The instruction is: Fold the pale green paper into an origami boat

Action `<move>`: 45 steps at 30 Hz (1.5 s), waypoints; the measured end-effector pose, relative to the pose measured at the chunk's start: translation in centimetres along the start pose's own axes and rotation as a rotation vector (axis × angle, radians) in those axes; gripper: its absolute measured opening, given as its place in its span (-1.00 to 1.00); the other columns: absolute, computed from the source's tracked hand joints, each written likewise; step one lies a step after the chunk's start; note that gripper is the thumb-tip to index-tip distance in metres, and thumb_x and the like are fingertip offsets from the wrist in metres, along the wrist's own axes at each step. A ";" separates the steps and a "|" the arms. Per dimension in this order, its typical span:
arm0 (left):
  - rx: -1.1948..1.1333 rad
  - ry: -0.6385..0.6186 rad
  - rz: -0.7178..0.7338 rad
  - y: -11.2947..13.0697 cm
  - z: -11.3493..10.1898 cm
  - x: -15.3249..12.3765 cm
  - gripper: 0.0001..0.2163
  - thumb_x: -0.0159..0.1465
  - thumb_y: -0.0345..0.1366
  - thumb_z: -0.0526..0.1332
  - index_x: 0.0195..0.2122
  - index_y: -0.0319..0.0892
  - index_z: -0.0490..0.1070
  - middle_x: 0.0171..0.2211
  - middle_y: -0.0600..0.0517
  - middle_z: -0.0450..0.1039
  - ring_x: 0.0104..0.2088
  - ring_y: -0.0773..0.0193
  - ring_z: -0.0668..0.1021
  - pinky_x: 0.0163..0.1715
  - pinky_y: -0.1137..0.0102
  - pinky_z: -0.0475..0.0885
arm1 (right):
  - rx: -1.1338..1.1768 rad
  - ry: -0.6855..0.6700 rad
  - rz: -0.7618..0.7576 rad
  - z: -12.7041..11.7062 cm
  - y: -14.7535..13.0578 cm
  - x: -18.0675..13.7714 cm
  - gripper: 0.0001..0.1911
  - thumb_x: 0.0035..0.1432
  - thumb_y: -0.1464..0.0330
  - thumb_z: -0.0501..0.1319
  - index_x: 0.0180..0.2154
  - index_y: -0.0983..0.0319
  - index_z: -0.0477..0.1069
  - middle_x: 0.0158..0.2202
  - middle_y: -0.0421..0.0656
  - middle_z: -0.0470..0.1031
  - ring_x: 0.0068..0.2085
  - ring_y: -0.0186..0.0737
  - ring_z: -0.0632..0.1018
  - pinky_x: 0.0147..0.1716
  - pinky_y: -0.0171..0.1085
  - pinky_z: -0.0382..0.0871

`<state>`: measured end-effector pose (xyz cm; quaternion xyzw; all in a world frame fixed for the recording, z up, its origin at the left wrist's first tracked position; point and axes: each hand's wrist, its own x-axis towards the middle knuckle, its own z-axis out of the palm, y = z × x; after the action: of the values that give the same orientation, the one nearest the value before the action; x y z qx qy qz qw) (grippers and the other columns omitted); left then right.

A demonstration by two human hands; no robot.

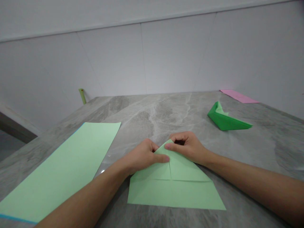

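Note:
A sheet of light green paper (175,193) lies in front of me, its far corners folded in to a point and a flat strip left along the near edge. My left hand (144,155) grips the left slope of the fold, thumb on top near the centre seam and fingers curled beneath. At the tip, my right hand (187,145) pinches the paper between thumb and bent fingers. Beyond my right hand rests a folded darker green paper piece (228,122) with a pointed end.
To the left lies a stack of light green paper (64,167) with a blue edge showing. A pink paper (238,96) sits at the far right by the wall. A small green object (82,96) stands at the far left edge of the grey marbled table (142,114).

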<state>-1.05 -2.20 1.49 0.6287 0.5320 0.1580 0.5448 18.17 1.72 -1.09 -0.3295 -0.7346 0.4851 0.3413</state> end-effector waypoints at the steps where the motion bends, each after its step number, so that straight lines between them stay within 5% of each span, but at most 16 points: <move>1: -0.008 0.004 0.000 -0.1 0.0 0.1 -0.68 0.05 -0.08 0.28 -0.62 -0.22 0.33 -0.69 0.17 0.15 -0.70 0.48 0.17 -0.73 0.50 0.03 | -0.007 0.002 -0.006 0.0 0.0 0.0 -0.58 0.05 0.16 0.29 -0.65 0.29 0.29 -0.63 -0.29 0.16 -0.57 -0.44 0.21 -0.60 -0.38 0.05; 19: -0.060 0.026 -0.023 -0.3 0.7 0.4 -0.81 0.01 -0.21 0.32 -0.55 -0.25 0.46 -0.62 0.10 0.32 -0.67 0.44 0.30 -0.69 0.51 0.12 | -0.067 0.053 -0.081 0.1 0.1 0.0 -0.67 0.04 0.19 0.32 -0.59 0.29 0.41 -0.61 -0.26 0.30 -0.54 -0.41 0.28 -0.56 -0.37 0.12; 25: -0.067 0.048 -0.025 -0.4 0.8 0.3 -0.82 0.01 -0.22 0.30 -0.57 -0.25 0.46 -0.65 0.11 0.30 -0.67 0.43 0.31 -0.68 0.51 0.14 | -0.001 -0.083 0.012 0.1 -0.1 0.0 -0.60 0.02 0.14 0.32 -0.62 0.27 0.30 -0.63 -0.31 0.14 -0.56 -0.43 0.20 -0.59 -0.37 0.06; 30: -0.063 0.038 -0.014 0.0 0.9 0.2 -0.84 -0.01 -0.23 0.30 -0.54 -0.24 0.47 -0.64 0.12 0.31 -0.66 0.43 0.31 -0.67 0.50 0.17 | -0.033 -0.048 -0.014 0.1 -0.2 0.0 -0.54 0.02 0.11 0.31 -0.67 0.26 0.23 -0.64 -0.32 0.10 -0.57 -0.42 0.18 -0.60 -0.36 0.03; 45: 0.098 0.091 -0.036 0.6 1.1 -0.2 -0.83 -0.04 -0.22 0.30 -0.57 -0.21 0.39 -0.61 0.13 0.31 -0.64 0.40 0.31 -0.69 0.50 0.13 | -0.333 0.077 -0.220 -1.0 -2.9 0.2 -0.79 0.14 0.25 0.25 -0.46 0.21 0.53 -0.52 -0.21 0.51 -0.46 -0.31 0.46 -0.42 -0.31 0.28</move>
<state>0.05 -2.80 1.72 0.6369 0.5746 0.1504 0.4915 18.45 1.50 1.98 -0.3173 -0.8226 0.3038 0.3610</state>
